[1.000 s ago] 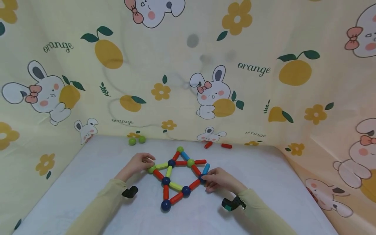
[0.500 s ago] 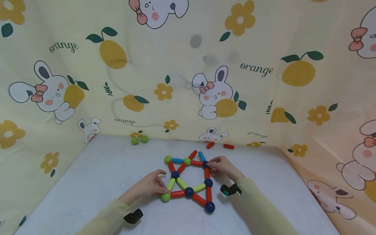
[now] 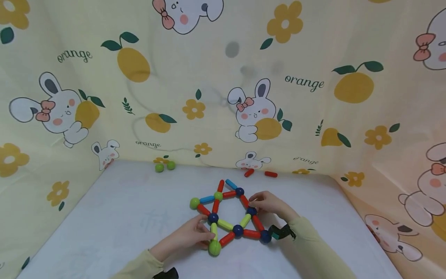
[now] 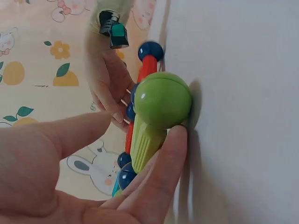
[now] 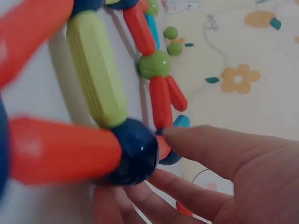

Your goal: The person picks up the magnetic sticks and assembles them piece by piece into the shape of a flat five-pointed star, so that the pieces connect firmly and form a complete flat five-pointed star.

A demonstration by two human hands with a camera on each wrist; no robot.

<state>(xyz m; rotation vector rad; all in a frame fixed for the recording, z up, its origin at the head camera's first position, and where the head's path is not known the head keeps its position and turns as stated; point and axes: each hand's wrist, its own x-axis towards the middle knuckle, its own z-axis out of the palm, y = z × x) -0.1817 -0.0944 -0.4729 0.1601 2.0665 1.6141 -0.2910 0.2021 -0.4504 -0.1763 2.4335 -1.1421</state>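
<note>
A flat frame of magnetic rods (image 3: pixel 228 237) and balls lies on the table, its red, yellow-green and blue rods joined by green and navy balls. My left hand (image 3: pixel 189 234) is at the frame's near left corner. In the left wrist view its fingertips touch the underside of a green ball (image 4: pixel 163 100) beside a yellow-green rod (image 4: pixel 145 145), and the thumb stands apart. On the right side, my right hand (image 3: pixel 271 205) holds a navy ball (image 5: pixel 135 151), thumb near the adjoining red rod (image 5: pixel 161 102) and fingers under the ball.
Two loose green balls (image 3: pixel 165 166) lie at the back left of the white table (image 3: pixel 139 201). Loose red rods (image 3: pixel 271 174) sit at the back, near the patterned cloth (image 3: pixel 209 77) that hangs behind and along the sides.
The frame has turned counterclockwise on the table. My left hand has moved nearer and right with its corner. My right hand has shifted from one navy ball to another.
</note>
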